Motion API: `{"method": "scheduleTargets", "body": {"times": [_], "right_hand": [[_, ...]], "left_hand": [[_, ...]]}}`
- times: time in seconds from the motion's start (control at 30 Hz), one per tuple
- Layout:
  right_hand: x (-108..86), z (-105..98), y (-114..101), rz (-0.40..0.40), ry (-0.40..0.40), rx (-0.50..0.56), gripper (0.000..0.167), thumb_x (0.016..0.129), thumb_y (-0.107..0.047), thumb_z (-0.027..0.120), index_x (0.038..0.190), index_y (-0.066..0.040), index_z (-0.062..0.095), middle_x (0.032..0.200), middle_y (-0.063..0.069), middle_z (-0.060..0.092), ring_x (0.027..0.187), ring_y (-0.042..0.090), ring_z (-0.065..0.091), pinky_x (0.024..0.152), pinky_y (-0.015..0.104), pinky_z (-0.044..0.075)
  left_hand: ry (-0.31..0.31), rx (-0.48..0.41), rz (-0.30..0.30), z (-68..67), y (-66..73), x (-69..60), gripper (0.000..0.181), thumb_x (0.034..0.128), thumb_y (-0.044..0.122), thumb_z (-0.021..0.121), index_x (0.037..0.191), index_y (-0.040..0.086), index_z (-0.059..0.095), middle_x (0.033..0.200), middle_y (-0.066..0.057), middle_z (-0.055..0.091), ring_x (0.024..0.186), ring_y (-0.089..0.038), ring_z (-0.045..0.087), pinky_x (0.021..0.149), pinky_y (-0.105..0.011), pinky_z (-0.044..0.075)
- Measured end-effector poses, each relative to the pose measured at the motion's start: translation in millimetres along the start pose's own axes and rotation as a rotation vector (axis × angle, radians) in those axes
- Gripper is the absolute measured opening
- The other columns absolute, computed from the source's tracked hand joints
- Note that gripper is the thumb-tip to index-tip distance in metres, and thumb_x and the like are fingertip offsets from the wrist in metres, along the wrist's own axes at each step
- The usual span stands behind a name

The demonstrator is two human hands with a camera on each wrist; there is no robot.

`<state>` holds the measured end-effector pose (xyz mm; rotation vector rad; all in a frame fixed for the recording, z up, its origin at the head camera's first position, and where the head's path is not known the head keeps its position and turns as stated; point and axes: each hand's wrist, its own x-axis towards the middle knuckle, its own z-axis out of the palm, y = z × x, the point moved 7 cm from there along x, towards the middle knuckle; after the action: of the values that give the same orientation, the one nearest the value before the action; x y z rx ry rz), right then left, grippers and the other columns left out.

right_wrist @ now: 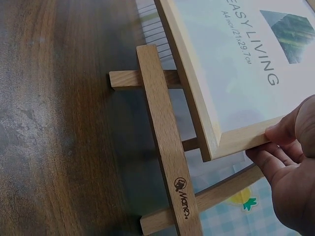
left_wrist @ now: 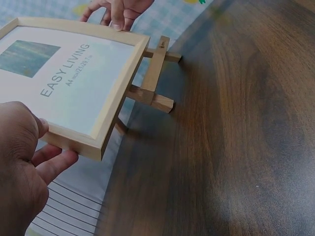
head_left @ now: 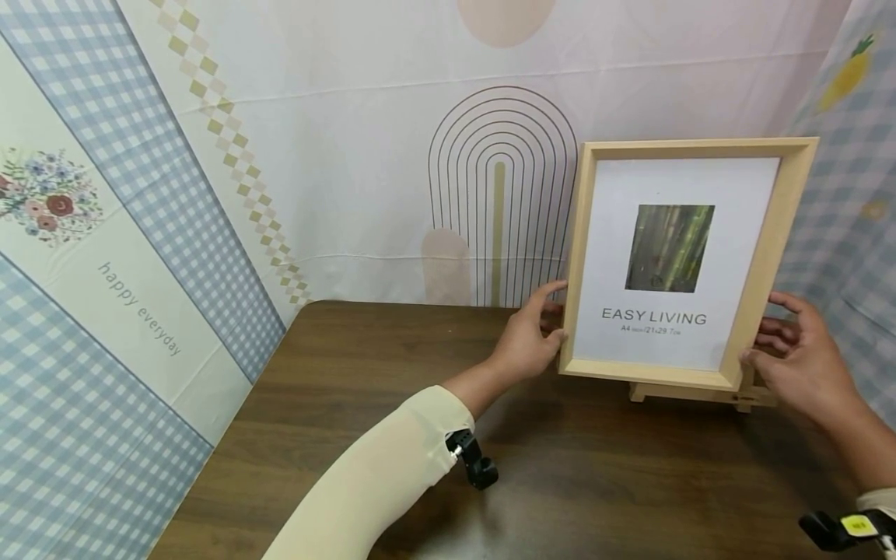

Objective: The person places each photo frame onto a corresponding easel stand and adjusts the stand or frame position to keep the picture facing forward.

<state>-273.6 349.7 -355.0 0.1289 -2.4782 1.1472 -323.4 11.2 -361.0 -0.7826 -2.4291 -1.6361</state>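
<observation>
A light wooden picture frame (head_left: pixel 577 257) with a white "EASY LIVING" insert stands upright, leaning slightly back, between both hands. My left hand (head_left: pixel 530 334) grips its left side near the bottom corner, thumb on the front. On the opposite side my right hand (head_left: pixel 805 358) pinches the lower right edge, thumb in front and fingers behind. Below and behind the frame is a small wooden easel (right_wrist: pixel 167 142); its crossbar carries a printed logo. In the right wrist view a gap shows between the frame's bottom edge and that crossbar. Most of the easel's upper part is hidden behind the frame.
The easel stands on a dark brown wooden table (head_left: pixel 392 350) near its back edge. Behind it hangs a white patterned cloth (head_left: pixel 350 179); blue checked cloth (head_left: pixel 861 257) hangs at the right. Black wrist cameras (head_left: pixel 479 467) are strapped to the sleeves.
</observation>
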Motion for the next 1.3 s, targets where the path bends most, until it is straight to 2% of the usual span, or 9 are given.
{"method": "scheduleTargets", "body": {"times": [0.27,0.5,0.73,0.87,1.3], "right_hand": [[-0.2,1.4,2.7,0.033,0.012,-0.006,0.091,0.089,0.018,0.060,0.162,-0.015,0.016,0.118,0.010,0.049,0.090,-0.014,0.046,0.065,0.007,0.047],[0.0,0.9,4.2,0.025,0.011,-0.004,0.092,0.089,0.016,0.060,0.163,-0.018,0.016,0.116,0.003,0.049,0.091,-0.014,0.047,0.066,0.007,0.048],[-0.3,2.6,5.3,0.034,0.014,-0.037,0.092,0.090,0.015,0.060,0.163,-0.018,0.015,0.121,0.018,0.049,0.091,-0.013,0.044,0.064,0.006,0.046],[0.2,2.3,5.2,0.034,0.021,-0.042,0.093,0.089,0.015,0.060,0.163,-0.017,0.015,0.121,0.021,0.049,0.090,-0.014,0.044,0.063,0.006,0.046],[1.2,2.1,6.3,0.047,0.050,-0.045,0.092,0.087,0.015,0.060,0.162,-0.016,0.017,0.117,0.012,0.049,0.089,-0.014,0.045,0.065,0.005,0.045]], "left_hand": [[0.001,0.013,-0.007,1.2,-2.3,1.3,0.075,0.0952,-0.004,0.069,0.155,0.027,0.036,0.126,-0.010,0.064,0.092,-0.009,0.063,0.067,-0.020,0.056],[0.003,0.009,-0.013,1.9,-4.0,2.1,0.075,0.0952,-0.003,0.069,0.155,0.027,0.036,0.126,-0.009,0.064,0.091,-0.008,0.063,0.067,-0.020,0.055],[0.003,0.015,-0.002,2.7,-5.6,3.3,0.074,0.0953,-0.003,0.069,0.155,0.026,0.036,0.125,-0.008,0.064,0.091,-0.008,0.062,0.067,-0.021,0.056],[0.003,0.009,-0.003,3.0,-6.4,4.4,0.074,0.0952,-0.003,0.069,0.155,0.027,0.037,0.124,-0.007,0.064,0.090,-0.008,0.062,0.067,-0.021,0.056],[-0.006,0.021,0.012,3.6,-6.5,5.8,0.074,0.0953,-0.002,0.070,0.155,0.026,0.036,0.125,-0.007,0.064,0.090,-0.007,0.063,0.066,-0.018,0.055]]}}
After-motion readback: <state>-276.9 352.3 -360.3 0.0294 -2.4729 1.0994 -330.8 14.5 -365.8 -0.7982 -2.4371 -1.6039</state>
